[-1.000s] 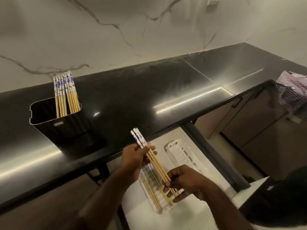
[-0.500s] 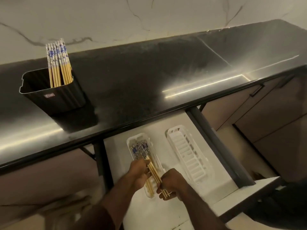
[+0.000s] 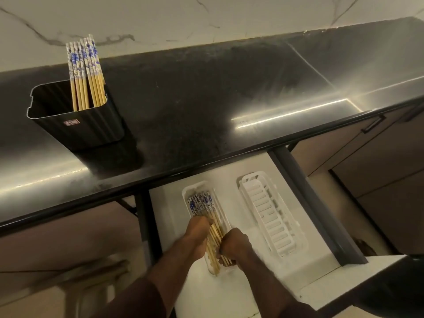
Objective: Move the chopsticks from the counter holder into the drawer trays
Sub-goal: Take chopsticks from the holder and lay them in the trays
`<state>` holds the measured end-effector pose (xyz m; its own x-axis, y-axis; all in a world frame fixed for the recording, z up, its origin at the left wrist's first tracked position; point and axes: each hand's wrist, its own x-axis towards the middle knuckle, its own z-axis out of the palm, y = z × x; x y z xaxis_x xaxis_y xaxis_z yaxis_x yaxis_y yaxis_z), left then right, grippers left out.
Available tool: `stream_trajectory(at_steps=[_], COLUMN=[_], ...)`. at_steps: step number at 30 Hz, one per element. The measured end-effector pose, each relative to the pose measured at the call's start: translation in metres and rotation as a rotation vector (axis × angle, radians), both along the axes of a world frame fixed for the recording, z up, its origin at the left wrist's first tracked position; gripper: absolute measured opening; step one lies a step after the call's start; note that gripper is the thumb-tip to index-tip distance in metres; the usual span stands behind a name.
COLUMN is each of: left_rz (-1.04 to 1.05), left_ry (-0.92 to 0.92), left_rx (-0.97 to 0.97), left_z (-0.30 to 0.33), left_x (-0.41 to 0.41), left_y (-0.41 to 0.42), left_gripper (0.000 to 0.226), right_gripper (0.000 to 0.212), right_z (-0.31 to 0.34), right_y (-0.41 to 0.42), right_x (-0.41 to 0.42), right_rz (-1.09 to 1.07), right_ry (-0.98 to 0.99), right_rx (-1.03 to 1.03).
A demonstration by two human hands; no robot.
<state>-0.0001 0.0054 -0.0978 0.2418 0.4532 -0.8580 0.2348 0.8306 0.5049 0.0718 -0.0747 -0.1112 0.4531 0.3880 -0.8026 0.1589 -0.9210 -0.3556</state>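
Head view: in the open drawer (image 3: 231,177), both hands press a bundle of chopsticks (image 3: 207,216) into the left tray (image 3: 187,193). The left hand (image 3: 197,232) and right hand (image 3: 232,245) curl closed around it. More chopsticks (image 3: 85,74) stand in the holder (image 3: 78,127), beyond the drawer on the counter (image 3: 206,99). Right of the bundle lies another tray (image 3: 270,216).

A glossy black counter (image 3: 195,106) carries bright streaks of reflected light. The wall (image 3: 160,21) behind it is white marble with thin grey veins. A black ribbed holder (image 3: 80,125) with a small red label holds chopsticks (image 3: 85,72) with pale yellow-tan shafts and white tops patterned in blue. The drawer (image 3: 229,177) is white inside, with two white trays (image 3: 268,216); one holds more blue-and-white-topped chopsticks (image 3: 204,207).
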Motion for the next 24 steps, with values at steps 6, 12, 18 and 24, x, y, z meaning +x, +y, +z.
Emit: stream_trajectory(at_steps=[6, 12, 18, 24], left_rz=[-0.033, -0.086, -0.111, -0.103], left_ry=[0.008, 0.004, 0.018, 0.052], left_rx=[-0.008, -0.010, 0.006, 0.018], left_z=[-0.007, -0.013, -0.015, -0.019], left_x=[0.002, 0.003, 0.004, 0.002], left_y=[-0.004, -0.011, -0.016, -0.020], left_gripper=[0.030, 0.037, 0.036, 0.036], right_gripper=[0.029, 0.030, 0.029, 0.029], right_z=[-0.010, -0.022, -0.024, -0.028], right_y=[0.004, -0.002, -0.002, -0.004], right_x=[-0.008, -0.015, -0.021, -0.023], right_rz=[0.078, 0.120, 0.163, 0.199], right_ry=[-0.105, -0.183, -0.192, -0.256], right_rx=[-0.011, -0.018, -0.032, -0.006])
